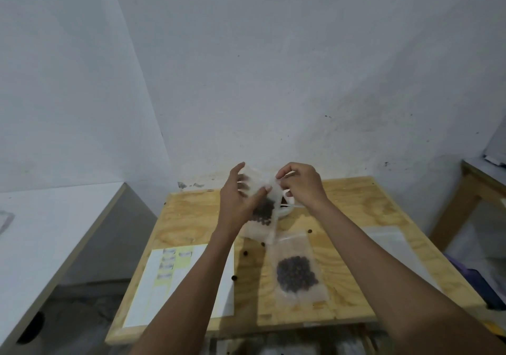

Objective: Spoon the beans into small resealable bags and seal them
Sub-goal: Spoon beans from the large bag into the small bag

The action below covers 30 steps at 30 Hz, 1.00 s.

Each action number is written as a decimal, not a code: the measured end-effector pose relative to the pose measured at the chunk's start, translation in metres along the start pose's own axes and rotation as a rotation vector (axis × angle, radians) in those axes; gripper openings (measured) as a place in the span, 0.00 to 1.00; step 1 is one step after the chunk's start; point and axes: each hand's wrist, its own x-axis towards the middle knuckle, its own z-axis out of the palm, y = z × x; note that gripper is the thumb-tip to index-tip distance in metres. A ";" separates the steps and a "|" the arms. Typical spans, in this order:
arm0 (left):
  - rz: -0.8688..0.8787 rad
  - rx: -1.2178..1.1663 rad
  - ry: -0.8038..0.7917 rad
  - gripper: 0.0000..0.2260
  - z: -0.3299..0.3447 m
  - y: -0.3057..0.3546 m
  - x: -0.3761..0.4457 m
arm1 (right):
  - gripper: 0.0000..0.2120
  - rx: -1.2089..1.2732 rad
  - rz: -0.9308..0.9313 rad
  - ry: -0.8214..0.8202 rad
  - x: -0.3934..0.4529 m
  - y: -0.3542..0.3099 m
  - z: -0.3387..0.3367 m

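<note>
Holding the bag (261, 212) upright, mouth up, both hands pinch it.

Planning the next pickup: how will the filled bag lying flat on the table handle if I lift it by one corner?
The bag on the table looks like thin clear film, so it will probably flop and fold. The beans lie in a loose heap and would likely slide to the low end. Stray beans on the table suggest they roll, should the seal be open.
</note>
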 end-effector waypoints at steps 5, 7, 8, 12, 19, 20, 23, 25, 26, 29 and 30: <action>-0.066 -0.366 0.065 0.13 -0.015 0.029 0.006 | 0.08 0.165 -0.095 -0.025 -0.010 -0.009 -0.009; -0.094 -0.465 0.035 0.08 -0.020 0.041 0.007 | 0.06 0.178 -0.150 -0.076 -0.016 -0.015 -0.009; -0.106 -0.486 0.017 0.07 -0.022 0.045 0.007 | 0.06 0.185 -0.169 -0.076 -0.017 -0.018 -0.009; -0.149 -0.518 -0.072 0.04 -0.028 0.053 0.001 | 0.06 0.217 -0.195 -0.053 -0.021 -0.025 -0.009; -0.151 -0.526 -0.013 0.06 -0.029 0.057 -0.010 | 0.03 0.209 -0.217 -0.075 -0.034 -0.032 -0.005; -0.160 -0.532 0.000 0.06 -0.029 0.058 -0.012 | 0.03 0.204 -0.218 -0.072 -0.035 -0.033 -0.004; -0.172 -0.554 0.026 0.06 -0.029 0.063 -0.014 | 0.04 0.214 -0.213 -0.047 -0.038 -0.033 0.000; -0.164 -0.547 0.033 0.07 -0.029 0.066 -0.014 | 0.05 0.239 -0.202 -0.041 -0.039 -0.033 0.000; -0.164 -0.543 0.036 0.07 -0.030 0.067 -0.014 | 0.05 0.247 -0.199 -0.039 -0.040 -0.033 0.000; -0.189 -0.551 0.053 0.06 -0.031 0.068 -0.015 | 0.05 0.265 -0.192 -0.042 -0.039 -0.033 -0.001; -0.197 -0.560 0.059 0.05 -0.032 0.068 -0.016 | 0.05 0.265 -0.188 -0.042 -0.039 -0.033 -0.002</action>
